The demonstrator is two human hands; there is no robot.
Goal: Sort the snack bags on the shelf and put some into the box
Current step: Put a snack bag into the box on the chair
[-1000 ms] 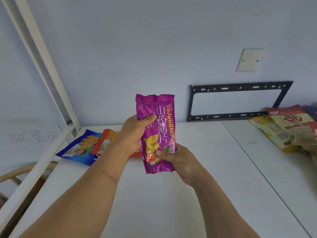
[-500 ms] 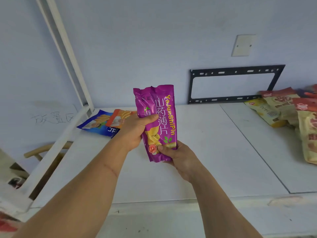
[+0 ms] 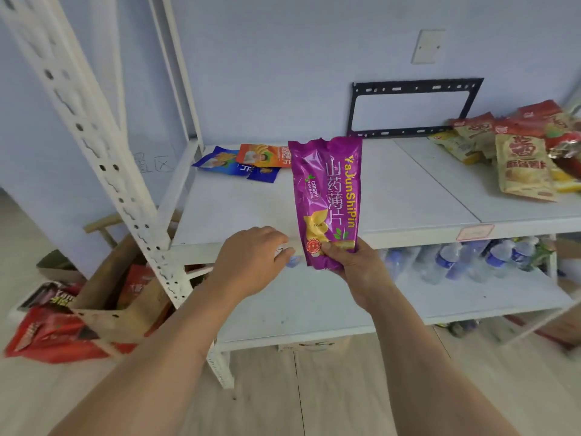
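purple snack bag (image 3: 327,199) upright, before shelf front edge (image 3: 408,236) | right hand (image 3: 349,262) pinches its bottom | left hand (image 3: 251,262) released, fingers relaxed, just beside | bare shelf board behind | box (image 3: 125,306) lower left on floor

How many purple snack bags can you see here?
1. The purple snack bag is held upright by its bottom end in the right hand, in front of the top shelf. Others could be hidden in the piles.
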